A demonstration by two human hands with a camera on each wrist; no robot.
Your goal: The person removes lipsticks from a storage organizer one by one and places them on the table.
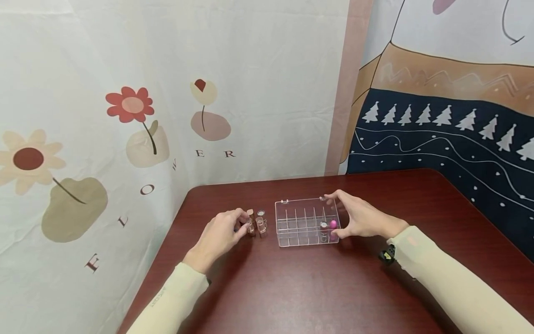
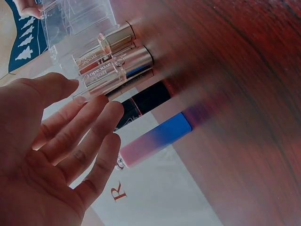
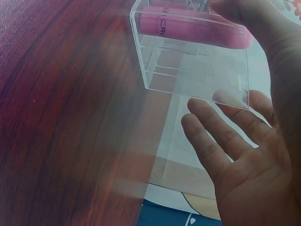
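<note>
My left hand (image 1: 223, 234) is beside a small group of upright lipstick tubes, its thumb and fingers spread around the nearest one. In the left wrist view, that group shows a clear-and-gold lipstick (image 2: 136, 61), a black tube (image 2: 153, 100) and a blue-to-pink tube (image 2: 160, 139). Whether the fingertips touch a tube is hard to tell. My right hand (image 1: 359, 215) holds the right end of a clear compartment box (image 1: 292, 241), thumb at the front and fingers at the back. In its right end stand a pink lip tube (image 3: 197, 30) and a silver-topped tube (image 1: 323, 232).
The box stands on a dark red wooden table (image 1: 292, 287), just right of the loose tubes. A flower-printed cloth (image 1: 271, 93) hangs behind the table, and a dark cloth with white trees (image 1: 417, 134) hangs at the right.
</note>
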